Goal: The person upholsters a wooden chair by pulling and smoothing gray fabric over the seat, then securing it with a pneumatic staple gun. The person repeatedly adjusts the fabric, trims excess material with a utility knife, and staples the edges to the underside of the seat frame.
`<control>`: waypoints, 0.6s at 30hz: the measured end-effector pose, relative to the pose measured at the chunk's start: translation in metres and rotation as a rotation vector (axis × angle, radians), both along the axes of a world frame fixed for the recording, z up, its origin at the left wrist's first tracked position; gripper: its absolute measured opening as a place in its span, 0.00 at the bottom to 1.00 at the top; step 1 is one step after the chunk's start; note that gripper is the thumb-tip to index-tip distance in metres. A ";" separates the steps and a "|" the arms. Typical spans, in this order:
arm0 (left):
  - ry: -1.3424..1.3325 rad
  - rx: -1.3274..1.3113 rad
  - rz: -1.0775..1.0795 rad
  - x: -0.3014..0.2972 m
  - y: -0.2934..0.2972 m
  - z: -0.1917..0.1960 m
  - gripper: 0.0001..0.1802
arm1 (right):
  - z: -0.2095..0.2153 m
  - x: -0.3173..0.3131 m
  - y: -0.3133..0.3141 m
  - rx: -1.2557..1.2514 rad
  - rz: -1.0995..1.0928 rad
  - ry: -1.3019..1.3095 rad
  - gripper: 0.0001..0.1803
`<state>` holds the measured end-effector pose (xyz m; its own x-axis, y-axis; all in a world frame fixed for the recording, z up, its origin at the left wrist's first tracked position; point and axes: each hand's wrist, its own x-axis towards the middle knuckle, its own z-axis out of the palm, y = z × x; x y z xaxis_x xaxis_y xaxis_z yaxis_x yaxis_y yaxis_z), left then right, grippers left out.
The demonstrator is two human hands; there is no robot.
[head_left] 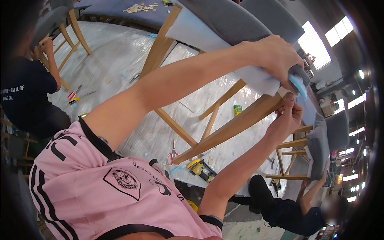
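Upholstered chair (236, 130): the chair stands tilted across your view, directly in front of you, its wooden legs reaching down to the film-covered worktable (124, 44); the height probably keeps its seat edge near your hands.
Left hand (276, 58): your palm arches over the grey seat edge, thumb underneath, grasping the corner, apparently to steady it.
Right hand (289, 113): your fingers curl just below the same corner, close to the leg top; whether they clasp anything, you cannot tell from here.
Pale blue strip (298, 86): it shows at the corner, beside your left hand.
White lining (256, 80): it hangs loose below the grey cover.
Staple gun (200, 170): yellow and black, it lies near the red-handled scissors (173, 155), both seemingly placed for easy reach.
Green box (237, 110): it rests between the chair legs; its label is too small to read.
Lettering: your pink shirt (88, 184) bears a black crest and black print; the dark shirt (28, 90) of the co-worker at left carries white capitals across the back.
Second chair (318, 148): grey and wooden-legged, it is handled by another co-worker (296, 214) at lower right.
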<state>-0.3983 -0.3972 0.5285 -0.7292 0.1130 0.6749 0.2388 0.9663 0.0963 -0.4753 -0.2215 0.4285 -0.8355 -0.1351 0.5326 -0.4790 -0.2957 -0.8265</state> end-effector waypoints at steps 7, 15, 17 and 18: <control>0.031 -0.015 0.043 -0.002 0.002 -0.003 0.38 | -0.023 0.006 0.000 -0.244 0.223 -0.083 0.12; 0.054 0.000 0.012 0.002 0.002 -0.005 0.40 | -0.021 0.011 -0.007 -0.158 0.035 0.026 0.11; 0.059 0.007 0.005 0.001 0.002 -0.006 0.40 | -0.021 0.014 -0.010 -0.168 0.009 0.027 0.12; 0.063 0.009 0.004 0.000 0.003 -0.007 0.39 | -0.021 0.014 -0.010 -0.166 0.005 0.029 0.12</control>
